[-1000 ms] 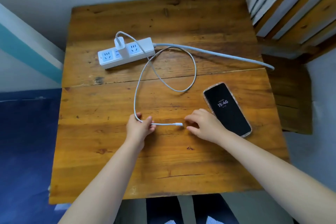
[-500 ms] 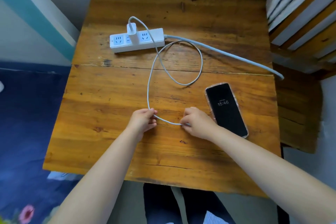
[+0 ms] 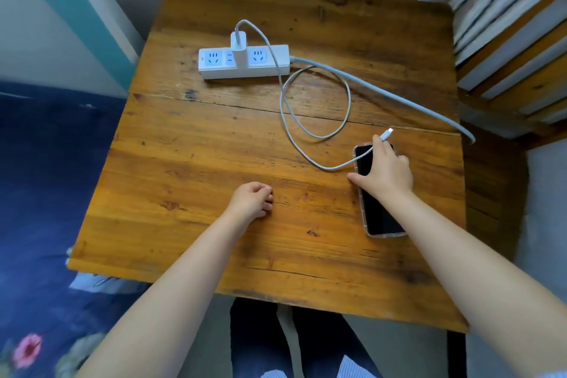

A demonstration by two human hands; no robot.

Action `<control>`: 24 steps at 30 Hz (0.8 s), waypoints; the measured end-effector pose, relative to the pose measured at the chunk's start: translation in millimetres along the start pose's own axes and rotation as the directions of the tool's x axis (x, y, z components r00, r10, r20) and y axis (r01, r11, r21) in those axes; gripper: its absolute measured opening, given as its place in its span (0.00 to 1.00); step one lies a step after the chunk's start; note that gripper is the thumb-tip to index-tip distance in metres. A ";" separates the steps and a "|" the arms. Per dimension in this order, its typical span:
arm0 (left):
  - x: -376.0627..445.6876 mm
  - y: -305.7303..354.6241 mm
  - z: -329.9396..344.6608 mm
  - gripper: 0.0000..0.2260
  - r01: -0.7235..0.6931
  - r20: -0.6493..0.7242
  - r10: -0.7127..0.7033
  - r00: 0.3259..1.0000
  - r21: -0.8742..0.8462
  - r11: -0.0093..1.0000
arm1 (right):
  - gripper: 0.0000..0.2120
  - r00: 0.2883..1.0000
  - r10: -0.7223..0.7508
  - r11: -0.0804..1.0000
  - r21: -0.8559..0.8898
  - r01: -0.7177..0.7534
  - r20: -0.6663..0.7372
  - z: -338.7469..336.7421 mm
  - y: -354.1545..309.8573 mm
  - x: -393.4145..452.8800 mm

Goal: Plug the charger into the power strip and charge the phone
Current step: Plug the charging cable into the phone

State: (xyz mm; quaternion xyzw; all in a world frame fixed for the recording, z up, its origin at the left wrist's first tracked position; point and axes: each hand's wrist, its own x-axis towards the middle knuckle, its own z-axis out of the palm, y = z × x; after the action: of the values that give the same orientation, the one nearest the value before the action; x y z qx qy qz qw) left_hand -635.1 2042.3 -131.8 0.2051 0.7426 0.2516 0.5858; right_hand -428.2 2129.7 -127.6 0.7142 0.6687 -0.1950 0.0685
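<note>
Resting on one phone (image 3: 379, 212), right hand (image 3: 386, 173), apparently pinching one cable (image 3: 283, 101).

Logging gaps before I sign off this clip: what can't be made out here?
- Phone top end, head view: under the right hand.
- Phone's charging port: too small.
- Power strip cord's far end: drops past the table edge.
- Left hand grip: curled, contents unseen.
</note>
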 end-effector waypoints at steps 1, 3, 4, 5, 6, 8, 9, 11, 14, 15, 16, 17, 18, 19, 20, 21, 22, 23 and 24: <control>-1.6 -2.6 -1.6 0.06 0.007 0.003 -0.007 1.000 -0.007 1.000 | 0.42 1.000 0.012 1.000 -0.005 -0.012 -0.023 -1.2 -0.1 2.0; -7.1 -8.9 -6.4 0.07 0.020 0.022 -0.020 1.000 -0.012 1.000 | 0.41 0.998 0.035 0.999 0.026 -0.034 -0.050 -4.2 -2.0 5.1; -10.8 -12.5 -10.8 0.08 0.026 0.034 -0.026 0.999 -0.013 1.000 | 0.40 0.997 0.054 0.995 0.091 -0.050 -0.048 -6.3 -4.6 6.6; -13.6 -16.0 -15.5 0.10 0.033 0.044 -0.032 0.999 -0.015 0.999 | 0.40 0.996 0.082 0.977 0.198 -0.074 -0.032 -9.2 -8.5 8.3; -16.2 -19.2 -20.5 0.12 0.045 0.051 -0.043 0.998 -0.020 0.999 | 0.40 0.994 0.109 0.936 0.335 -0.105 0.006 -11.9 -14.1 8.7; -21.9 -23.9 -31.6 0.15 0.069 0.063 -0.067 0.996 -0.036 0.997 | 0.37 0.987 0.112 0.776 0.610 -0.161 0.118 -14.2 -30.1 6.3; -24.6 -25.3 -37.6 0.16 0.072 0.068 -0.069 0.995 -0.045 0.996 | 0.35 0.980 0.097 0.680 0.707 -0.192 0.173 -14.3 -41.2 3.5; -30.0 -26.7 -53.1 0.17 0.050 0.080 -0.043 0.996 -0.081 0.995 | 0.33 0.967 0.039 0.540 0.808 -0.234 0.254 -10.0 -69.6 -5.7; -34.9 -25.2 -79.0 0.18 -0.002 0.138 0.021 0.990 -0.133 0.991 | 0.33 0.957 -0.061 0.420 0.877 -0.233 0.283 2.2 -110.4 -18.0; -36.6 -24.4 -87.6 0.19 -0.005 0.172 0.028 0.985 -0.129 0.992 | 0.33 0.951 -0.090 0.375 0.895 -0.243 0.296 6.6 -122.1 -22.4; -38.0 -23.9 -96.1 0.19 -0.008 0.208 0.032 0.978 -0.113 0.994 | 0.32 0.945 -0.117 0.328 0.910 -0.253 0.305 10.9 -133.0 -26.4; -38.7 -24.5 -104.5 0.19 -0.019 0.243 0.038 0.969 -0.080 0.997 | 0.33 0.941 -0.140 0.290 0.921 -0.259 0.309 15.8 -143.4 -30.3; -38.3 -25.1 -112.2 0.17 -0.032 0.274 0.040 0.961 -0.034 0.999 | 0.33 0.938 -0.161 0.260 0.930 -0.260 0.307 20.4 -153.0 -33.8; -37.7 -25.6 -116.2 0.15 -0.038 0.296 0.033 0.955 0.012 0.999 | 0.34 0.935 -0.180 0.239 0.935 -0.261 0.307 24.3 -158.6 -36.9; -36.9 -26.7 -122.4 0.14 -0.039 0.300 0.025 0.954 0.040 0.998 | 0.35 0.930 -0.200 0.223 0.939 -0.262 0.307 28.5 -166.0 -40.0; -35.2 -28.3 -127.4 0.14 -0.033 0.297 0.015 0.955 0.057 0.998 | 0.36 0.926 -0.217 0.214 0.940 -0.264 0.310 32.3 -172.2 -43.3; -31.7 -29.8 -135.8 0.14 -0.020 0.291 0.001 0.957 0.064 0.998 | 0.36 0.922 -0.235 0.213 0.941 -0.261 0.309 36.5 -181.6 -46.0; -29.7 -29.8 -137.2 0.14 -0.009 0.291 -0.015 0.957 0.080 0.997 | 0.37 0.917 -0.251 0.213 0.941 -0.261 0.311 37.9 -183.8 -48.3; -27.8 -29.8 -140.3 0.14 -0.014 0.287 -0.013 0.958 0.092 0.996 | 0.37 0.912 -0.267 0.217 0.941 -0.259 0.312 38.8 -187.7 -49.7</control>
State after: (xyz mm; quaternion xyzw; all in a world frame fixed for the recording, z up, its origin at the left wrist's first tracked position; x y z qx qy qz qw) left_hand -765.5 1983.4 -102.6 0.2665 0.6605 0.1846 0.6773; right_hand -621.2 2087.7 -114.0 0.5365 0.3681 -0.7152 -0.2553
